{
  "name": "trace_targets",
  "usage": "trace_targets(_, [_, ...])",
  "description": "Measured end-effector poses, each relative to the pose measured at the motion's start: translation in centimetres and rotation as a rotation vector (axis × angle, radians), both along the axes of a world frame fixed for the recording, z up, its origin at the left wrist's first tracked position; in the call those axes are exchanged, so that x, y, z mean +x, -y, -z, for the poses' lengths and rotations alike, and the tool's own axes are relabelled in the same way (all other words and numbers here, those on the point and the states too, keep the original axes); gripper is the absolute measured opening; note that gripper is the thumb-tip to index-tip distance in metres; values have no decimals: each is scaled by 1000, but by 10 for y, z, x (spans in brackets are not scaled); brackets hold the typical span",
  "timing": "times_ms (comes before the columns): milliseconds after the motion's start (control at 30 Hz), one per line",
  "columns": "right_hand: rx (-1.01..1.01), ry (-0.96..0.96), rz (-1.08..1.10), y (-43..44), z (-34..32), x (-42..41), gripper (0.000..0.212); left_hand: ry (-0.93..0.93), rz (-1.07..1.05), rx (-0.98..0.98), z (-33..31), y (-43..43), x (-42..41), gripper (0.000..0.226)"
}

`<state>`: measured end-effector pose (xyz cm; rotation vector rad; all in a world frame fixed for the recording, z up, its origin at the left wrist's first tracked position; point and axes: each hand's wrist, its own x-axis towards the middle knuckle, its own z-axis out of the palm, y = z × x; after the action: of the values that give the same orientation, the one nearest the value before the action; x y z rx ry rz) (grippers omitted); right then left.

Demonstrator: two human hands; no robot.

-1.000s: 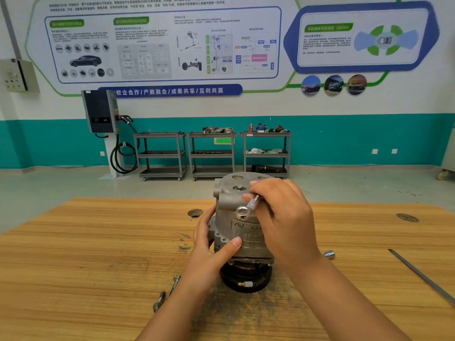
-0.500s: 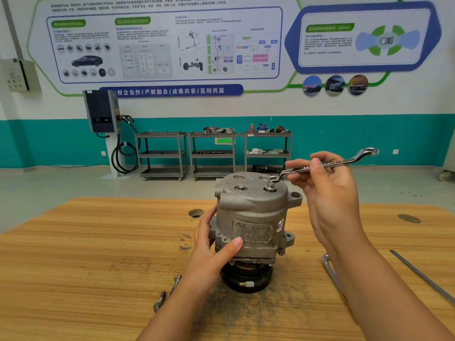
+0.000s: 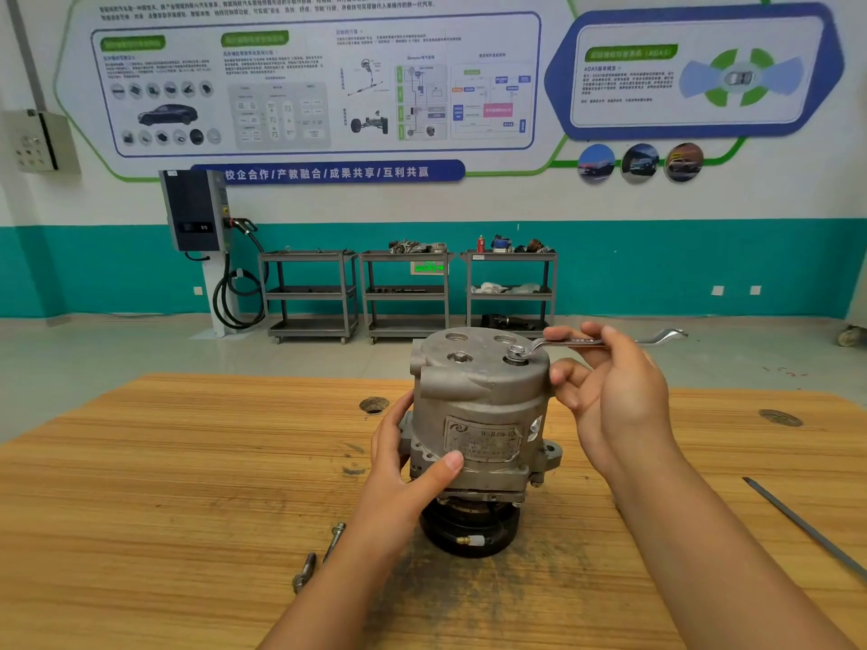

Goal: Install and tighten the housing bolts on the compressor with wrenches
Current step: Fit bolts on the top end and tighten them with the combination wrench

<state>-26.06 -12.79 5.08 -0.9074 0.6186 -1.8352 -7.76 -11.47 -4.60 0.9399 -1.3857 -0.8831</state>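
The compressor (image 3: 478,401) stands upright on the bench (image 3: 187,485) between both grips. The left grip (image 3: 403,476) clasps its lower housing, thumb across the front. The right grip (image 3: 614,396) pinches the wrench (image 3: 577,342), whose ring end sits on a top bolt (image 3: 516,353) just left of its fingers. Two loose bolts (image 3: 334,539) lie beside the left wrist

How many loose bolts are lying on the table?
2. One bolt lies on the table beside the left forearm; the second bolt lies just nearer, to its left. Others may be hidden behind the arms or compressor.
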Motion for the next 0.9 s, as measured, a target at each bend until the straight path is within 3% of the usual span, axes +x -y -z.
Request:
trace_targets(233, [-38, -25, 74, -1, 1, 2, 21, -17, 16, 4, -1, -1, 0, 70])
trace_targets(400, [-230, -53, 264, -5, 15, 17, 29, -1, 2, 3, -1, -1, 0, 69])
trace_targets(633, [-558, -299, 581, -6, 30, 30, 24, 3, -4, -5, -1, -2, -1, 70])
trace_targets(900, [-786, -632, 660, 0, 35, 21, 31, 14, -8, -14, -1, -1, 0, 69])
